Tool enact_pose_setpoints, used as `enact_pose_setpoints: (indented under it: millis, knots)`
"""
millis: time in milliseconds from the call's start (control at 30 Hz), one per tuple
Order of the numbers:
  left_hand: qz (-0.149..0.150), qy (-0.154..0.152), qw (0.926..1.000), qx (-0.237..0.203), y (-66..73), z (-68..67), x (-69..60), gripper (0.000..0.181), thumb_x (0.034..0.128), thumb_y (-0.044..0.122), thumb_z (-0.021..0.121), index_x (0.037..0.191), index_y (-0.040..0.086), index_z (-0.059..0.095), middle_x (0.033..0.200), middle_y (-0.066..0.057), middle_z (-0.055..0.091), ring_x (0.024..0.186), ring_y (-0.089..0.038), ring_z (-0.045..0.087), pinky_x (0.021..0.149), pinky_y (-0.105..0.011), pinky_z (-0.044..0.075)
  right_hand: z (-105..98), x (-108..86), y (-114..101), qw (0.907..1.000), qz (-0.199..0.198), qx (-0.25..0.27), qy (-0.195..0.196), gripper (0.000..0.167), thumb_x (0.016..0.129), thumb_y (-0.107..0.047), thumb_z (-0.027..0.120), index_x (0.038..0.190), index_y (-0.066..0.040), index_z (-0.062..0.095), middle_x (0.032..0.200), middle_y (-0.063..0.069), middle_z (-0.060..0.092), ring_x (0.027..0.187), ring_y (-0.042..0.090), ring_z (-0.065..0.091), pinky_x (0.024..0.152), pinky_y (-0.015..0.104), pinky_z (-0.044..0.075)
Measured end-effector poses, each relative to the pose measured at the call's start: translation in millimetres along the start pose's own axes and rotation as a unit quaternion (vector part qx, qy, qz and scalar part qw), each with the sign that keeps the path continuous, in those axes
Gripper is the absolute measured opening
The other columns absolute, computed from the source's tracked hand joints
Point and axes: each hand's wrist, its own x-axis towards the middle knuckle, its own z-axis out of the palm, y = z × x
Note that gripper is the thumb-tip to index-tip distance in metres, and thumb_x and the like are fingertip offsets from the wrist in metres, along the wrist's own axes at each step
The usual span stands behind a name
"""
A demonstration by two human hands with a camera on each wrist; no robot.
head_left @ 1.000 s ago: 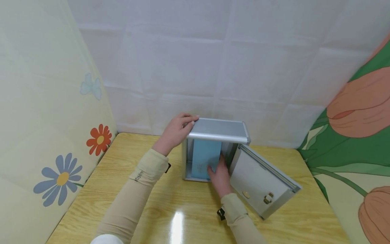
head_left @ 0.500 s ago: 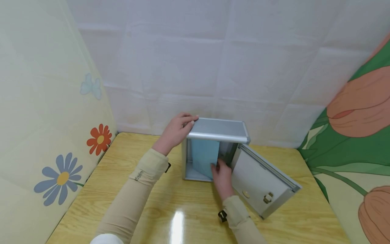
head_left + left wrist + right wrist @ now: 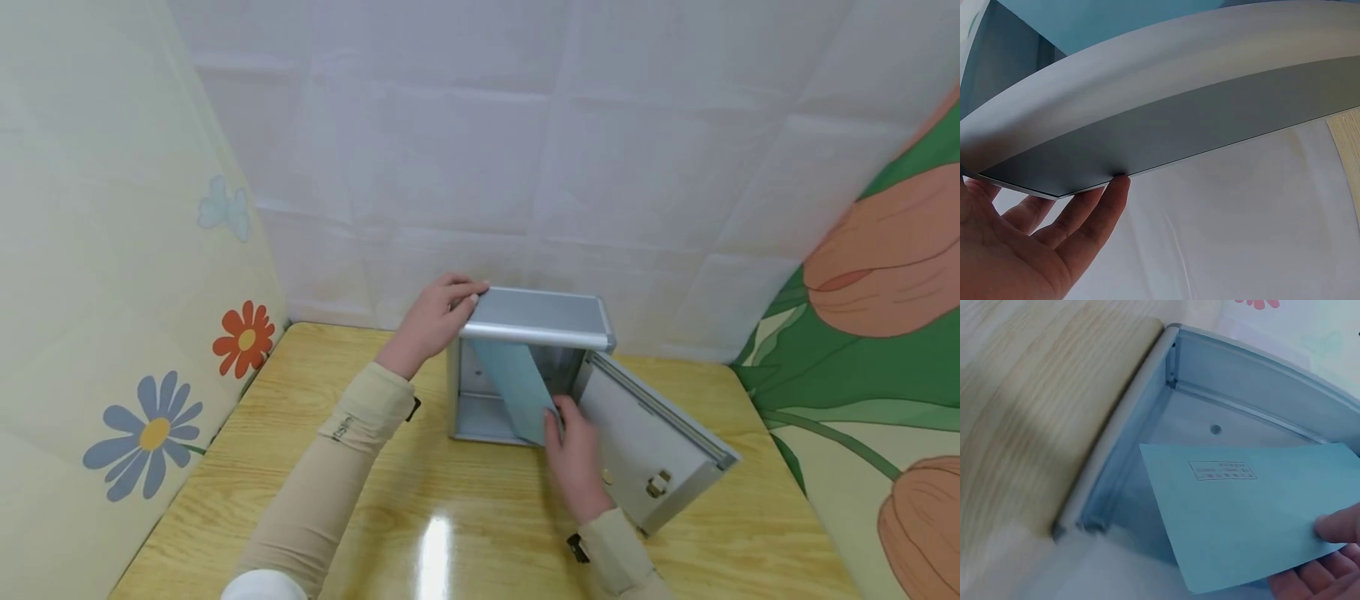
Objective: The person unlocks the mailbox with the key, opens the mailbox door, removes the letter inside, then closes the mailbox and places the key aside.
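A grey metal box stands upright on the table with its front open. The left hand rests on its top left corner; in the left wrist view that hand's fingertips touch the top panel's edge. A light blue envelope leans tilted inside the box. The right hand pinches its lower right edge between thumb and fingers. In the right wrist view the envelope shows a small printed block, and the right hand has its thumb on the face, fingers behind.
The box's door is swung out to the right, with a latch on its inner side. A wood-grain table lies beneath. A white cloth hangs behind, with flower-patterned cloths at both sides.
The right hand has moved right and slightly down at the box's front, drawing the envelope's lower end along, so the envelope now slants. The left hand has stayed on the box.
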Motion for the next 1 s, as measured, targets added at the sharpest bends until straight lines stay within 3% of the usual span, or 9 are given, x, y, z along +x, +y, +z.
enact_pose_setpoints:
  millis: [200, 333, 467, 733, 1000]
  knots:
    - [0.002, -0.005, 1.0, -0.006, -0.2, -1.0, -1.3, 0.036, 0.1013, 0.021, 0.046, 0.133, 0.012, 0.059, 0.128, -0.01, 0.052, 0.113, -0.025, 0.05, 0.091, -0.042, 0.043, -18, -9.6, 1, 0.996, -0.057, -0.068, -0.007, 0.012, 0.089, 0.002, 0.063, 0.1, 0.0, 0.06, 0.074, 0.009, 0.061, 0.05, 0.014, 0.048, 0.045, 0.03, 0.04]
    - [0.008, -0.007, 0.9999, -0.006, -0.7, -0.7, -0.9, 0.036, 0.1014, 0.022, 0.045, 0.133, 0.011, 0.059, 0.128, -0.011, 0.052, 0.113, -0.025, 0.05, 0.091, -0.042, 0.043, -29, -19.3, 0, 0.9924, -0.085, -0.089, -0.009, 0.014, 0.087, 0.004, 0.065, 0.099, 0.0, 0.06, 0.073, 0.009, 0.061, 0.05, 0.014, 0.049, 0.044, 0.029, 0.04]
    - [0.007, -0.011, 0.9999, -0.008, -0.6, -0.6, -0.1, 0.036, 0.1017, 0.023, 0.044, 0.134, 0.012, 0.058, 0.129, -0.011, 0.051, 0.115, -0.025, 0.049, 0.092, -0.042, 0.043, -36, -34.7, 0, 0.9893, -0.087, -0.111, -0.036, 0.015, 0.086, 0.003, 0.067, 0.098, -0.003, 0.062, 0.073, 0.004, 0.062, 0.052, 0.011, 0.053, 0.044, 0.025, 0.041]
    - [0.0, -0.012, 0.9999, -0.005, -0.1, -2.4, -1.1, 0.037, 0.1019, 0.023, 0.044, 0.135, 0.012, 0.057, 0.131, -0.011, 0.05, 0.117, -0.026, 0.049, 0.093, -0.043, 0.042, -35, -64.9, 5, 0.9739, -0.156, -0.133, -0.097, 0.035, 0.075, 0.008, 0.073, 0.105, -0.008, 0.07, 0.093, 0.004, 0.071, 0.076, 0.018, 0.067, 0.062, 0.035, 0.055]
    - [0.003, -0.008, 1.0, 0.0, 0.2, -1.1, -0.2, 0.036, 0.1013, 0.022, 0.046, 0.134, 0.012, 0.058, 0.128, -0.011, 0.052, 0.114, -0.026, 0.05, 0.092, -0.042, 0.043, -26, -91.7, 8, 0.9675, -0.167, -0.125, -0.143, 0.039, 0.071, 0.01, 0.074, 0.105, -0.009, 0.072, 0.101, 0.004, 0.071, 0.09, 0.017, 0.068, 0.073, 0.032, 0.055]
